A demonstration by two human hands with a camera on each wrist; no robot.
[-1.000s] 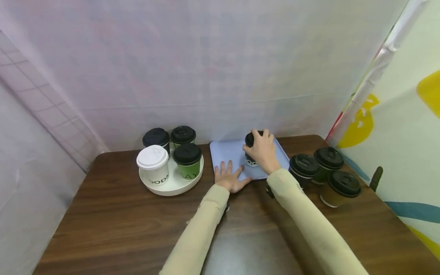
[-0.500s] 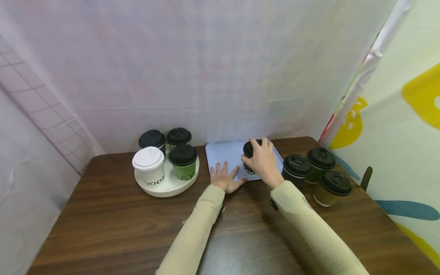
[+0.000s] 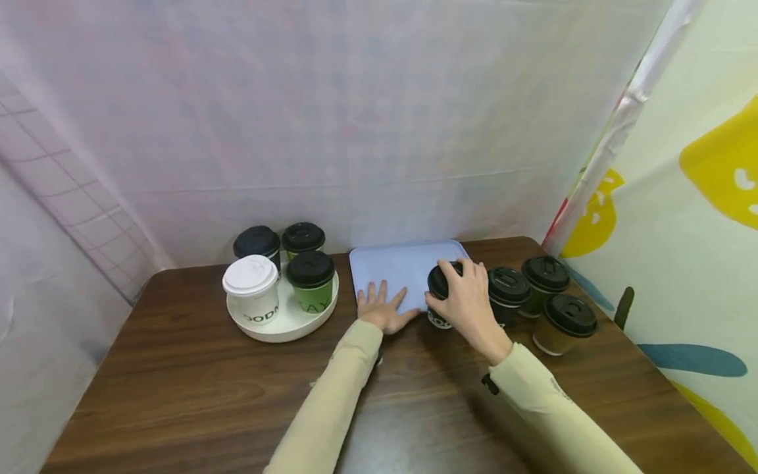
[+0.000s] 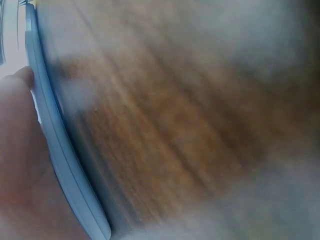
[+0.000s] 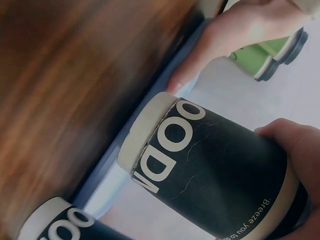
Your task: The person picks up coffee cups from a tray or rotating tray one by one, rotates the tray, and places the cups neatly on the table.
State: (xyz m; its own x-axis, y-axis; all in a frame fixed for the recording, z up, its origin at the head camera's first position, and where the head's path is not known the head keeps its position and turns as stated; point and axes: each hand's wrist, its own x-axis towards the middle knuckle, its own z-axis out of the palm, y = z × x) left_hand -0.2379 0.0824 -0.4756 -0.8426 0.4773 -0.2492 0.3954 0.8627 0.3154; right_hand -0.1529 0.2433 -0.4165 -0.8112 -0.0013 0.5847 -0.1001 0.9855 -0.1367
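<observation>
1. The right hand [image 3: 468,303], right of centre in the head view, comes over the held cup [image 5: 215,165] from above, fingers and thumb curled round its top at the lid. The hand is narrow, holding that cup and nothing else that shows.
2. The cup lies directly below and slightly left of this hand. Its long axis runs roughly upright, lid uppermost. In the head view its base overlaps the front right part of the blue tray [image 3: 391,263] – whether it touches or clears the tray, I cannot tell.
3. The left hand [image 3: 381,313] is farther off, left of the cup near the middle of the head view. Its fingers are spread wide across the tray's front edge, gripping nothing.
4. The tightest neighbour is the dark cup [image 3: 509,286], just right of the right hand; any shift straight right would be crowded by it. The right wrist view shows a narrow gap between the two cup bodies.
5. Beyond it, farther right, stand a green cup [image 3: 545,275] and, nearer the viewer, a brown cup [image 3: 562,322], both lidded in black.
6. Left of the left hand – well apart from the held cup – sits a round white tray [image 3: 284,337] bearing four lidded cups, so nothing there hinders the right hand.
7. All rest on the wooden counter [image 3: 414,408], which fills the lower frame.
</observation>
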